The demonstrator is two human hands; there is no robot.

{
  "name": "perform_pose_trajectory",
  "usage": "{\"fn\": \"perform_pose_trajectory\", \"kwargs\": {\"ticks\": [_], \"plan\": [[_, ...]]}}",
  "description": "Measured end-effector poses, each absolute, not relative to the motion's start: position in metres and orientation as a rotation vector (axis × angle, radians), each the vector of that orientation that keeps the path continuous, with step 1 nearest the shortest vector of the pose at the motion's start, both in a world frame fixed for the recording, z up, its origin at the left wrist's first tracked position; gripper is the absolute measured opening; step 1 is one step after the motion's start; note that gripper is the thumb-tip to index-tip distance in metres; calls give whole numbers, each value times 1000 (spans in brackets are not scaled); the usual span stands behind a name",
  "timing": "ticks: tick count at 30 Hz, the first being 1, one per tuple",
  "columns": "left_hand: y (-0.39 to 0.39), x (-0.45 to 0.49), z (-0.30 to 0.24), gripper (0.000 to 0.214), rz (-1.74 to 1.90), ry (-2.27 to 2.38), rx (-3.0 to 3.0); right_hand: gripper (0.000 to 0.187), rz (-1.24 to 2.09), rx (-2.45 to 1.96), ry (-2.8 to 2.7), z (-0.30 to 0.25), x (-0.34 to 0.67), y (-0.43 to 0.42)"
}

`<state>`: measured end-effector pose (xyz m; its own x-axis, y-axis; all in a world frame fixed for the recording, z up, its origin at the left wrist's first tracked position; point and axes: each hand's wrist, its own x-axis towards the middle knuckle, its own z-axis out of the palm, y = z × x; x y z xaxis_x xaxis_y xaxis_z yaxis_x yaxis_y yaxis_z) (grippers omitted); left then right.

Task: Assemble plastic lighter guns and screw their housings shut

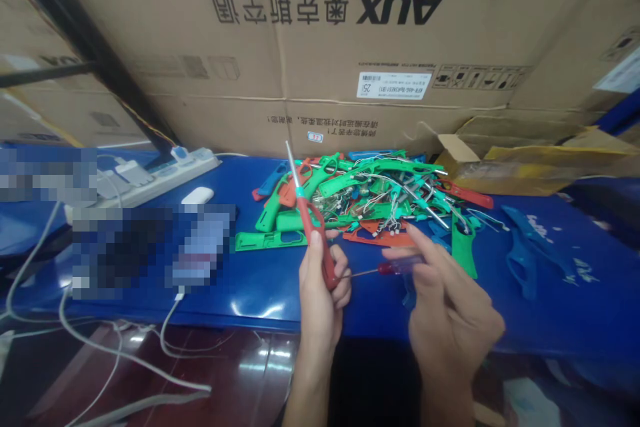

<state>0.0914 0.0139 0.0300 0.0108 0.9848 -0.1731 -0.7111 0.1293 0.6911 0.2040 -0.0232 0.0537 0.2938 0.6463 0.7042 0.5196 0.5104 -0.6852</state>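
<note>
Grips a red lighter point(328, 268) in the curled fingers of the left hand point(316, 283), over the blue table point(280, 277) — looks joined up, work apparently unfinished. Has a heap of loose parts point(345, 180) beyond, seemingly unassembled. Pinches a screwdriver point(387, 268) in the right hand point(445, 303), aimed at the lighter's base — cannot tell whether touching.

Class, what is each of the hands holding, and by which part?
The left hand holds a red lighter by its lower handle; the right hand holds a screwdriver by its translucent handle.
</note>
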Motion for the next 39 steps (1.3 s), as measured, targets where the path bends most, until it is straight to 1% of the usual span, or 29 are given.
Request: {"fn": "perform_pose_trajectory", "kwargs": {"ticks": [3,5,6,8,10,12,14,16,20,22,25,27,29,31,34,36,39], "plan": [[13,91,30,43,1403,721,460,45,367,-1165,-1387,50,211,-26],[13,92,30,43,1400,731,465,41,479,-1067,-1363,48,215,-24],[13,92,31,42,1399,739,473,35,483,-1014,-1333,47,215,-22],[14,93,31,42,1393,758,493,25,388,-999,-1246,44,215,-17],[14,93,32,41,1388,769,510,21,277,-1080,-1190,40,213,-12],[13,94,34,40,1394,781,522,26,281,-1138,-1233,38,213,-11],[12,95,35,39,1398,799,538,32,365,-1126,-1269,36,213,-12],[11,96,35,39,1394,822,551,29,379,-1069,-1203,35,213,-13],[12,97,35,39,1382,855,561,27,165,-1029,-1092,33,211,-11],[13,97,35,38,1380,853,568,27,228,-1035,-1147,33,212,-11],[13,97,35,38,1382,849,588,37,434,-976,-1187,30,214,-10],[13,97,34,37,1377,848,598,40,414,-915,-1154,28,214,-9],[13,97,34,38,1364,850,606,39,301,-931,-1116,26,213,-8],[12,97,33,37,1369,865,614,38,234,-1043,-1101,25,212,-8],[12,98,32,36,1401,882,624,41,325,-1156,-1108,22,211,-10],[12,98,32,35,1409,885,633,40,380,-1090,-1088,21,211,-10],[12,100,33,35,1404,894,653,38,303,-1016,-1035,19,211,-9]]}}
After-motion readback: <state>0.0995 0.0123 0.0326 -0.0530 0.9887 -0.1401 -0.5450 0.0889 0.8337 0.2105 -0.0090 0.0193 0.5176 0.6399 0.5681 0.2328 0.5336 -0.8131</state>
